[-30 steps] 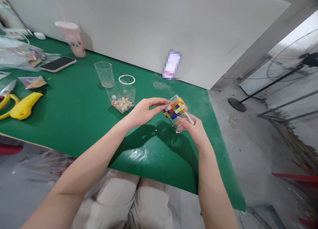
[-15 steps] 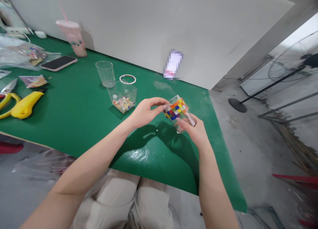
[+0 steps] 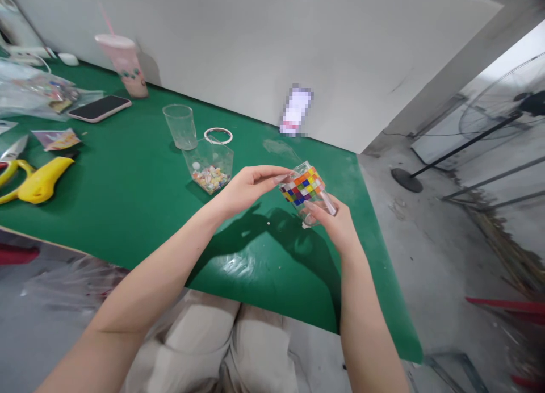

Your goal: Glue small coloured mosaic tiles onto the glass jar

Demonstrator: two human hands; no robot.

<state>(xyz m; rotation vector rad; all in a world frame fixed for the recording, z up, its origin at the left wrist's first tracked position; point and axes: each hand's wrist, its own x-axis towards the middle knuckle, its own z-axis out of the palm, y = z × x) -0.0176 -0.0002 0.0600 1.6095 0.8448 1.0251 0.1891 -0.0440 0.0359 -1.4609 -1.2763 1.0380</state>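
Observation:
A clear cup (image 3: 302, 185) with rows of small coloured mosaic tiles round its side is tilted above the table. My right hand (image 3: 336, 220) is closed around its lower part, thumb on the near side. A pale, bar-like piece, perhaps the handle, shows beside that palm. At the cup's upper left edge, my left hand (image 3: 255, 188) has thumb and fingers drawn together against the tiles. Whatever lies between those fingertips is too small to make out. Left of my hands stands a clear angular container (image 3: 210, 174) holding loose mosaic pieces.
A clear empty cup (image 3: 179, 127) and a white ring (image 3: 218, 136) stand behind the container. Yellow-handled scissors (image 3: 42, 180), a phone (image 3: 100, 108), a pink tumbler (image 3: 128, 69) and plastic bags (image 3: 29, 89) lie left. A blurred-out phone (image 3: 297, 110) leans on the wall.
My left fingers have shifted slightly up and right along the cup's edge, the index finger straighter. The right hand still holds the cup in nearly the same place.

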